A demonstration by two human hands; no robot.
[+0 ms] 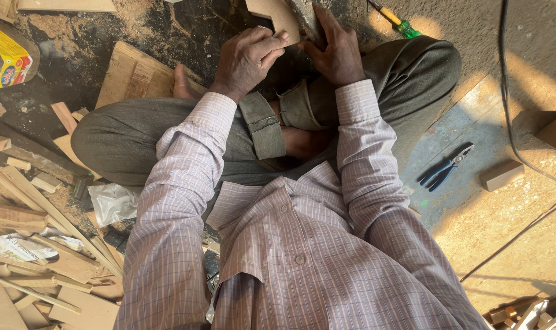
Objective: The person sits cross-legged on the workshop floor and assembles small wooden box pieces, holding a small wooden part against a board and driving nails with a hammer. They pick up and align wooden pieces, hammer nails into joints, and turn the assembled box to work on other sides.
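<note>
Sitting cross-legged on the floor, the person worked a small wooden piece (277, 13) held above the knees. At far left lay a yellow packet (6, 58), wood offcuts (27, 214) and a crumpled plastic bag (111, 203). The left hand (246, 59) was closed on the wooden piece's near edge, thumb pressed on top. Just beside it the right hand (336, 52) gripped a grey flat tool (305, 21) set against the wood; what kind, I could not tell. The step looked like shaping or trimming; the next stroke would call for a firm hold. Further right sat 1 screwdriver (395, 19), pliers (446, 168) and a wooden block (502, 175).
</note>
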